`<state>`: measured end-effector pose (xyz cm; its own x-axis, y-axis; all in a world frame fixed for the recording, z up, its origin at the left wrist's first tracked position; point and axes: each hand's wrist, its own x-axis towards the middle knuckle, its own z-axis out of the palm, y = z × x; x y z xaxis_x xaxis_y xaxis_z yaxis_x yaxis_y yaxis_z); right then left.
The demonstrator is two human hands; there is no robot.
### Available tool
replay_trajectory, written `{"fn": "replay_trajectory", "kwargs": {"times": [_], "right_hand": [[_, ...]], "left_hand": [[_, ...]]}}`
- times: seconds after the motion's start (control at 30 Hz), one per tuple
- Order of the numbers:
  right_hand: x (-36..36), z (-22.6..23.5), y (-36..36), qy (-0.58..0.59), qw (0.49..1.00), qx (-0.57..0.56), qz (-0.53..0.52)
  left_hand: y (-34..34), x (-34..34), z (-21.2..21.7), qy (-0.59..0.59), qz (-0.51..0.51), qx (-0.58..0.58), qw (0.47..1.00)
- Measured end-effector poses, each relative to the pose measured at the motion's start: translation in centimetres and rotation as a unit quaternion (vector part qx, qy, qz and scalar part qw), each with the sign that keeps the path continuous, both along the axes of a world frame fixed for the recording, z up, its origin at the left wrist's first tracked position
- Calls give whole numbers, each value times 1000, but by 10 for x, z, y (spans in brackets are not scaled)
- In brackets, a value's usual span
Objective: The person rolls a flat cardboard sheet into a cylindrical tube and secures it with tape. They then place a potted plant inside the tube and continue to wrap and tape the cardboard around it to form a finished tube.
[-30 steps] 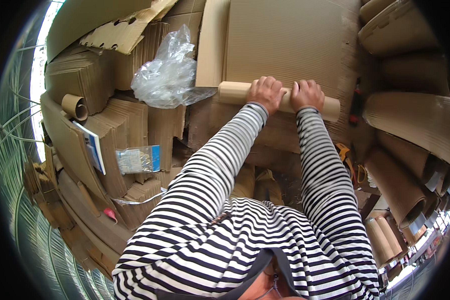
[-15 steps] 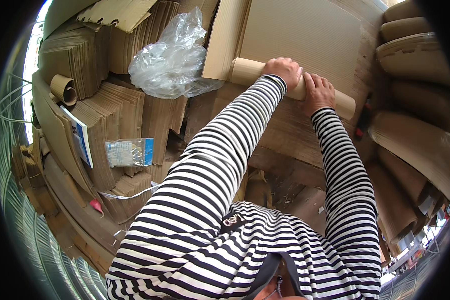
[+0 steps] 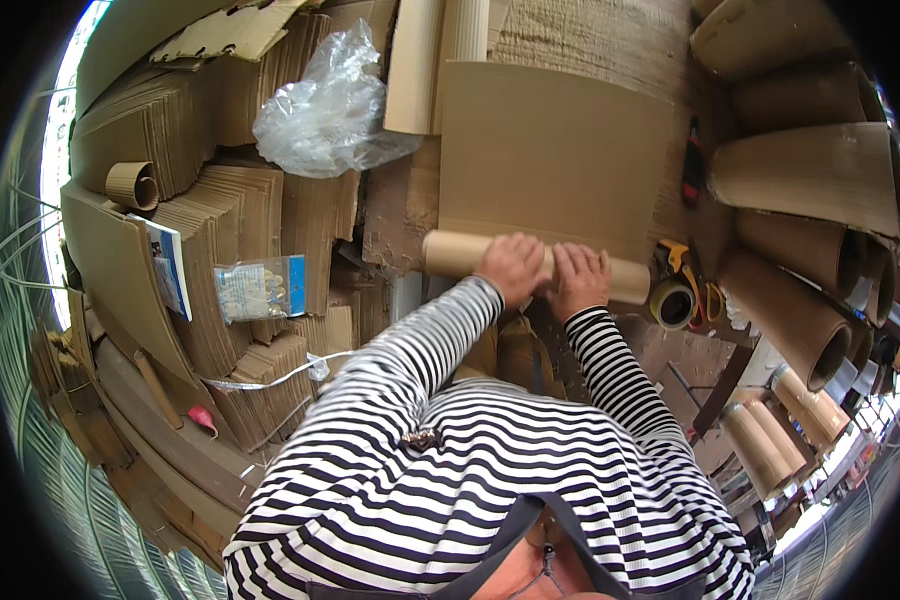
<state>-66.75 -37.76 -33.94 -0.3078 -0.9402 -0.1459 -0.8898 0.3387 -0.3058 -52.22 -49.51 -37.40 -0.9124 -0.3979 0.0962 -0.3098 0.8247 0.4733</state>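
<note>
A long cardboard roll [image 3: 450,253] lies crosswise on the bench in front of me. My left hand [image 3: 513,270] is closed over its middle. Just right of it, almost touching, my right hand [image 3: 579,279] also grips the roll, fingers bent over the top. A flat cardboard sheet [image 3: 555,150] extends from the roll's far side across the bench. Whether sheet and roll are one piece is hidden. Both palms are out of sight.
Left stand stacks of folded cardboard [image 3: 235,210], with a clear plastic bag [image 3: 320,110] on top. To the right are a tape dispenser [image 3: 675,290], yellow-handled scissors [image 3: 712,300], a red-and-black cutter [image 3: 691,165] and several big cardboard rolls [image 3: 800,175].
Both hands and the roll have come nearer to my body. More of the sheet lies beyond the roll, and the tape dispenser and scissors now show at right. The view has shifted too.
</note>
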Motion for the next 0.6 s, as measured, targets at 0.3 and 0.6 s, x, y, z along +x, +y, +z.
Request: {"fn": "replay_trajectory", "kwargs": {"times": [0.3, 0.6], "right_hand": [[-65, -40, -89, 59, 980, 10, -188], [-51, -42, -90, 140, 967, -160, -139]], "left_hand": [[-58, -57, 1, 13, 41, -55, 998], [-94, -82, -14, 0, 76, -72, 995]]}}
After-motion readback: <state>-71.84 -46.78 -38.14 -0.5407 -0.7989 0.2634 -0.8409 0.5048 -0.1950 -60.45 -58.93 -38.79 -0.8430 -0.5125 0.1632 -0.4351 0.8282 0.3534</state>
